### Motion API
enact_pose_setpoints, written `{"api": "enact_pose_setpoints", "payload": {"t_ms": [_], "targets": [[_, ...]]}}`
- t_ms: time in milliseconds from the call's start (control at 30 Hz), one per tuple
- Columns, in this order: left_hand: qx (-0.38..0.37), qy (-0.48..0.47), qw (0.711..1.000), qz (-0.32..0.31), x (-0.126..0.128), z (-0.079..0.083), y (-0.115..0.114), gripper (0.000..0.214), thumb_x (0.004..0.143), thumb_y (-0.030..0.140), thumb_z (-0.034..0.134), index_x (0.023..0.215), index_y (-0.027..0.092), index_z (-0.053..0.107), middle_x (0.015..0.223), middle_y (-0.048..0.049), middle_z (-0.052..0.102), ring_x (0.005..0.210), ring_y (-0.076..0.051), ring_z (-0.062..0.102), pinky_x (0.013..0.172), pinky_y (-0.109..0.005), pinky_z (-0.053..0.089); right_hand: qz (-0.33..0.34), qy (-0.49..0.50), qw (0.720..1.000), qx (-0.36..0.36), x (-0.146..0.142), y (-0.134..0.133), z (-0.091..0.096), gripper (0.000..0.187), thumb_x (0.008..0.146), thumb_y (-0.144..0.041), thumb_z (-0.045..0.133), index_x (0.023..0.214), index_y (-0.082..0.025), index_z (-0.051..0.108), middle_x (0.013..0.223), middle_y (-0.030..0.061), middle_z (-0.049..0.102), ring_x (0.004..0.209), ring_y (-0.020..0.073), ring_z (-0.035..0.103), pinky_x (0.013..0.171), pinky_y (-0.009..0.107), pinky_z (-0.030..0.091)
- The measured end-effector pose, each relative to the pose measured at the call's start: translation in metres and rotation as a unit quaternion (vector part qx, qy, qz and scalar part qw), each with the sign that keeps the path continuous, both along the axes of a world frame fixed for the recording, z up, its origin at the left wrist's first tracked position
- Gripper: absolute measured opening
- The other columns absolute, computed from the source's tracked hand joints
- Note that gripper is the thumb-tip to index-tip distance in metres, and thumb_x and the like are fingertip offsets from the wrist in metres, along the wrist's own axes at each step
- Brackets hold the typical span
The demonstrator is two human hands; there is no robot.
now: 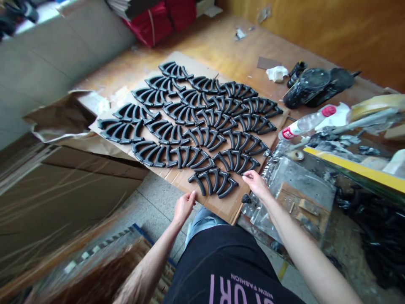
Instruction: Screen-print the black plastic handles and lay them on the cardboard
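Dozens of black, glossy, fan-shaped ribbed pcs lie in staggered rows on a flat brown cardboard sheet, itself on a tan wooden tabletop; prob. nested tight to save space, w/ the sheet sparing the surface. L hand is at the sheet's near edge, fingers curled, maybe steadying it; can't tell if it grips. R hand is by the nearest pcs, thumb & fingertips drawn close; can't tell if anything's pinched. Clear plastic red-capped bottle lies tilted right of the sheet, i.e. off the rows.
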State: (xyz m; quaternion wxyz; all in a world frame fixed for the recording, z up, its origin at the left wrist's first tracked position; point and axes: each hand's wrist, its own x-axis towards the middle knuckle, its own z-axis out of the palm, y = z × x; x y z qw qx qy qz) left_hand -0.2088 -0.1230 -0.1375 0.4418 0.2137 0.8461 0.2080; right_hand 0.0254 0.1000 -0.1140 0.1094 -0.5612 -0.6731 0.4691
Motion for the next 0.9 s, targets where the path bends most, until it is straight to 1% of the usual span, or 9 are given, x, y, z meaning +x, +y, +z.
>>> {"api": "enact_pose_setpoints", "payload": {"t_ms": [67,200,367,433,500,600,700,800,900], "targets": [[0.013,-0.016,0.999,0.027,0.001,-0.006,-0.001,0.056,0.086,0.066,0.035,0.080,0.019,0.065,0.071,-0.0044,0.069,0.067,-0.019,0.066,0.058,-0.026,0.049,-0.032,0.022,0.999,0.025,0.001,-0.004,-0.004,0.033,0.075,-0.043,0.055,0.097,-0.019,0.062,0.104,0.0082,0.068,0.101,0.0221,0.060,0.093,0.039,0.044],[0.028,-0.040,0.998,0.044,0.005,-0.009,0.001,0.051,0.087,0.061,0.036,0.081,0.017,0.061,0.079,-0.0068,0.069,0.074,-0.018,0.067,0.056,-0.024,0.051,-0.154,0.078,0.983,0.069,0.001,-0.004,-0.018,0.049,0.075,-0.046,0.054,0.115,-0.018,0.053,0.123,0.0135,0.059,0.115,0.0242,0.052,0.100,0.040,0.039],[0.041,-0.039,0.996,0.062,0.005,0.002,-0.007,0.039,0.086,0.051,0.043,0.076,0.016,0.059,0.087,-0.0093,0.070,0.070,-0.018,0.068,0.047,-0.023,0.048,-0.246,0.123,0.961,0.005,-0.004,0.014,-0.036,0.067,0.074,-0.058,0.049,0.125,-0.016,0.043,0.125,0.0155,0.056,0.116,0.0274,0.053,0.094,0.040,0.045],[0.042,-0.026,0.995,0.081,-0.004,0.007,-0.017,0.038,0.085,0.050,0.045,0.075,0.016,0.059,0.089,-0.0096,0.071,0.068,-0.018,0.068,0.046,-0.023,0.048,-0.264,0.115,0.958,-0.007,-0.006,0.021,-0.041,0.073,0.073,-0.064,0.046,0.127,-0.015,0.042,0.124,0.0157,0.056,0.115,0.0283,0.054,0.092,0.040,0.047],[0.044,-0.002,0.993,0.106,-0.021,0.013,-0.029,0.039,0.086,0.051,0.044,0.075,0.017,0.059,0.091,-0.0097,0.072,0.068,-0.018,0.068,0.047,-0.023,0.048,-0.271,0.102,0.957,-0.008,-0.007,0.025,-0.046,0.076,0.071,-0.068,0.044,0.127,-0.016,0.042,0.124,0.0149,0.056,0.115,0.0286,0.055,0.092,0.039,0.048],[0.050,0.049,0.988,0.140,-0.067,0.026,-0.038,0.040,0.087,0.052,0.039,0.075,0.018,0.056,0.092,-0.0100,0.072,0.069,-0.018,0.068,0.050,-0.024,0.049,-0.292,0.094,0.952,-0.024,-0.008,0.026,-0.046,0.082,0.065,-0.072,0.043,0.125,-0.016,0.044,0.125,0.0155,0.055,0.116,0.0298,0.054,0.094,0.039,0.048],[0.069,0.106,0.980,0.153,-0.136,0.046,-0.027,0.041,0.089,0.051,0.033,0.078,0.019,0.056,0.094,-0.0089,0.072,0.074,-0.018,0.069,0.055,-0.025,0.051,-0.314,0.112,0.942,-0.046,-0.010,0.025,-0.041,0.087,0.059,-0.073,0.048,0.122,-0.014,0.045,0.131,0.0177,0.052,0.122,0.0329,0.050,0.102,0.041,0.043],[0.087,0.169,0.971,0.142,-0.225,0.068,0.008,0.042,0.090,0.051,0.033,0.085,0.019,0.060,0.095,-0.0080,0.072,0.083,-0.020,0.068,0.063,-0.026,0.051,-0.346,0.103,0.932,-0.039,-0.010,0.028,-0.042,0.080,0.055,-0.072,0.051,0.113,-0.017,0.048,0.129,0.0183,0.052,0.124,0.0367,0.048,0.106,0.047,0.039],[0.096,0.227,0.963,0.109,-0.328,0.084,0.061,0.041,0.090,0.048,0.034,0.092,0.020,0.063,0.102,-0.0070,0.072,0.092,-0.022,0.066,0.074,-0.028,0.050,-0.384,0.062,0.921,-0.015,-0.008,0.035,-0.051,0.059,0.052,-0.067,0.055,0.091,-0.024,0.049,0.115,0.0171,0.058,0.121,0.0401,0.049,0.106,0.051,0.039]]}}
